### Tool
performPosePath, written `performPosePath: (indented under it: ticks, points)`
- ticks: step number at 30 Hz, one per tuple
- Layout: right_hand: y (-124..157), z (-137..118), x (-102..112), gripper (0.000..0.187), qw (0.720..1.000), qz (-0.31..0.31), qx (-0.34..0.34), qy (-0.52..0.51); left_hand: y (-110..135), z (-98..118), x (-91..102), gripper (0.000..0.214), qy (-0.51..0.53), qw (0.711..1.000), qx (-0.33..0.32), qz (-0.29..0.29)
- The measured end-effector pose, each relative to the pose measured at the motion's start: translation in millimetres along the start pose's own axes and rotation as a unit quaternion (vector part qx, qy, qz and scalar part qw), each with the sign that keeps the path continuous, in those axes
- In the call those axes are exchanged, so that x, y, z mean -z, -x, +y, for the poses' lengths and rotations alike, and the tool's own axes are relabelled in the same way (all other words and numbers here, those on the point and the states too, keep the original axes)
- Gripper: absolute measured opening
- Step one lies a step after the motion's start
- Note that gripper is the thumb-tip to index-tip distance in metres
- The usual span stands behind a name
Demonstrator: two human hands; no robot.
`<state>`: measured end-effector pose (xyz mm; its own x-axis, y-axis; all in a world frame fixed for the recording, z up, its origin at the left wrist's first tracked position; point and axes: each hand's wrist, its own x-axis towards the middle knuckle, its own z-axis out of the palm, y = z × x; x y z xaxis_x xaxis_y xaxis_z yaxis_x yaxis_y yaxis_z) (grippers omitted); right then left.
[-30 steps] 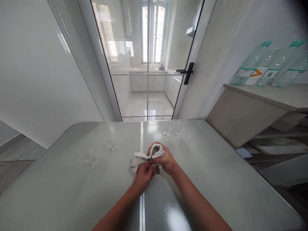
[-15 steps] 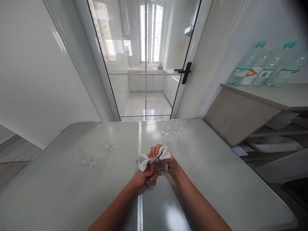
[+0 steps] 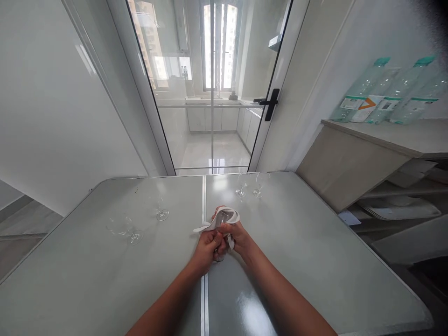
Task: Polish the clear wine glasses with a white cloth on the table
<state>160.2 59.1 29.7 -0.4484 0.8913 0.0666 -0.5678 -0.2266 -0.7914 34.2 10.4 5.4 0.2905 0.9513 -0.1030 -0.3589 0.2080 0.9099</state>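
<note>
Close together over the table's middle seam, both my hands are working on one stemmed glass. My left hand is closed around its stem, and part of the foot shows below the fingers. A white cloth wraps the bowl, with one corner sticking out to the left. Against the bowl, my right hand grips the cloth, thumb in front. Some of the right fingers are hidden behind the cloth and glass.
On the grey table, one stemmed glass stands left, and another glass is nearer me. Two more, a glass and its neighbour, stand at the far edge. Plastic bottles line a shelf at right.
The cloth has shifted from bunched over the top to wrapped around the bowl, whose opening now shows. My right hand has turned, its thumb now in front; both hands moved slightly away from me.
</note>
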Motion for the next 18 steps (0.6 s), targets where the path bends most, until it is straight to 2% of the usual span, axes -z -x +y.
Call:
performPosePath:
  ticks: [3, 5, 7, 9, 12, 14, 18]
  points:
    - [1.2, 2.7, 6.9, 0.057, 0.998, -0.025, -0.042, -0.048, -0.2, -0.2, 3.5, 0.051, 0.115, 0.986, 0.094, -0.077]
    - [1.1, 2.4, 7.2, 0.056, 0.998, -0.022, -0.056, -0.034, -0.1, -0.6, 5.2, 0.050, 0.127, 0.983, 0.107, -0.074]
    - [-0.3, 0.6, 3.7, 0.049, 0.999, 0.007, -0.050, 0.006, -0.3, -1.8, 5.2, 0.051, 0.062, 0.996, 0.060, -0.022]
    - [-3.2, -0.3, -1.7, 0.043, 0.996, 0.050, -0.016, 0.069, -0.9, -3.5, 4.4, 0.051, -0.065, 0.995, -0.026, 0.064]
    - [-8.4, 3.5, -7.1, 0.050, 0.983, 0.104, 0.053, 0.144, -0.8, -5.0, 2.7, 0.040, -0.252, 0.943, -0.123, 0.179]
    - [-10.8, 8.1, -6.5, 0.050, 0.981, 0.126, 0.064, 0.135, 0.3, -4.2, 0.3, 0.033, -0.298, 0.924, -0.136, 0.195]
    - [-12.1, 10.3, 2.7, 0.038, 0.984, 0.168, 0.050, 0.023, 2.9, 0.4, -7.0, 0.024, -0.293, 0.934, -0.143, 0.149]
